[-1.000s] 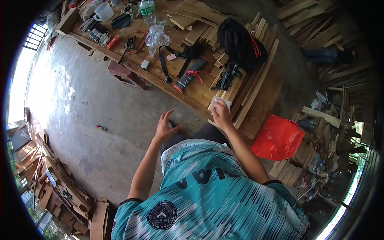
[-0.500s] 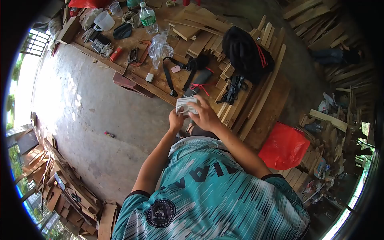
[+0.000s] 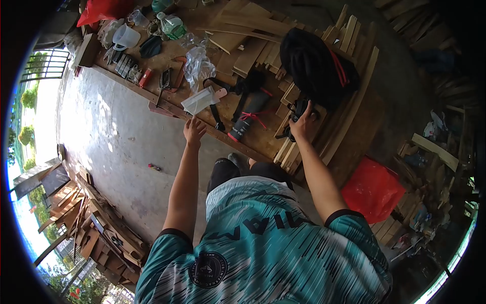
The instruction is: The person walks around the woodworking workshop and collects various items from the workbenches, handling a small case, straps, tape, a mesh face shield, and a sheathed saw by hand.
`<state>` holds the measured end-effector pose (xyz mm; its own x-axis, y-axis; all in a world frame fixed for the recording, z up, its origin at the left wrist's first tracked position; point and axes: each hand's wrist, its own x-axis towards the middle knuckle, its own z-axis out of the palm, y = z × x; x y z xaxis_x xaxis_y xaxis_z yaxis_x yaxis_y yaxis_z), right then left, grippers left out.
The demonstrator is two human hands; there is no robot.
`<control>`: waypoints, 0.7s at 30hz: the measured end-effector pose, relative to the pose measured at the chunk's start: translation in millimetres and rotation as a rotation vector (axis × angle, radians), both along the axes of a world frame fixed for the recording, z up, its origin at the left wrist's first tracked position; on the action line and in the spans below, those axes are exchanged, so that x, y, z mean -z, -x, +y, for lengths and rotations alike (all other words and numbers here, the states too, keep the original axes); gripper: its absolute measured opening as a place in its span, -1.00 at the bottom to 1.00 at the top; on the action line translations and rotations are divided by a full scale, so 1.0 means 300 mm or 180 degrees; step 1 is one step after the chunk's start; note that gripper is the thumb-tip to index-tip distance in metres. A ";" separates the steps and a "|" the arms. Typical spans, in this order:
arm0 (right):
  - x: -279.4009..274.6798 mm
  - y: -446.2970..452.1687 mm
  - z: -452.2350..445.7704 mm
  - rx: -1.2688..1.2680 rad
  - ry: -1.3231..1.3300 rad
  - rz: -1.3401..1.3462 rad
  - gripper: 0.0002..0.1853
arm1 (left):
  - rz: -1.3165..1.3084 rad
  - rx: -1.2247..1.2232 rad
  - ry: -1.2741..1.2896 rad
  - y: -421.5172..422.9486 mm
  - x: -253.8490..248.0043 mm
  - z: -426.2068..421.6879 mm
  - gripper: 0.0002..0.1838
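My left hand (image 3: 194, 131) is just off the table's front edge, fingers loosely apart. Right above its fingertips is a white face mask (image 3: 200, 101), spread flat at the table edge and partly over a black strap; whether a fingertip still touches its loop I cannot tell. My right hand (image 3: 302, 122) is closed round a bundle of black straps (image 3: 297, 109) on the wood strips at the right. Between the hands lies a dark rolled pouch (image 3: 250, 115) tied with a red cord. Just behind the mask is a small pink object (image 3: 220, 93).
A black bag (image 3: 316, 66) rests on stacked wood strips (image 3: 347, 109). Clear plastic wrap (image 3: 196, 68), a bottle (image 3: 173, 26), a white jug (image 3: 125, 37) and a red box (image 3: 146, 77) are on the table. A red plastic bag (image 3: 373, 190) sits at the right.
The white mask has left my hands and now lies unfolded at the table edge. My left hand has moved left; my right hand has moved right and taken hold of the black straps.
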<state>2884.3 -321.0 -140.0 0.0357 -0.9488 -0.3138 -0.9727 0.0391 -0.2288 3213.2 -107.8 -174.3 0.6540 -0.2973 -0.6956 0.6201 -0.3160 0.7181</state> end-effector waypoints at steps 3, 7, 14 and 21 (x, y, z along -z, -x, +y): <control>0.002 0.004 -0.009 0.0221 0.0118 -0.0600 0.09 | -0.0058 0.0358 -0.0576 0.041 0.037 0.009 -0.34; -0.003 0.060 0.020 0.0610 0.0108 -0.1298 0.08 | -0.1474 0.1778 -0.1088 0.095 0.136 0.008 -0.50; -0.124 0.167 0.233 0.1109 0.0116 -0.2261 0.08 | -0.2815 0.3022 -0.1159 0.010 0.187 -0.248 -0.54; -0.264 0.131 0.470 0.1892 0.0126 -0.2835 0.08 | -0.2851 0.4068 -0.1463 -0.110 0.298 -0.482 -0.39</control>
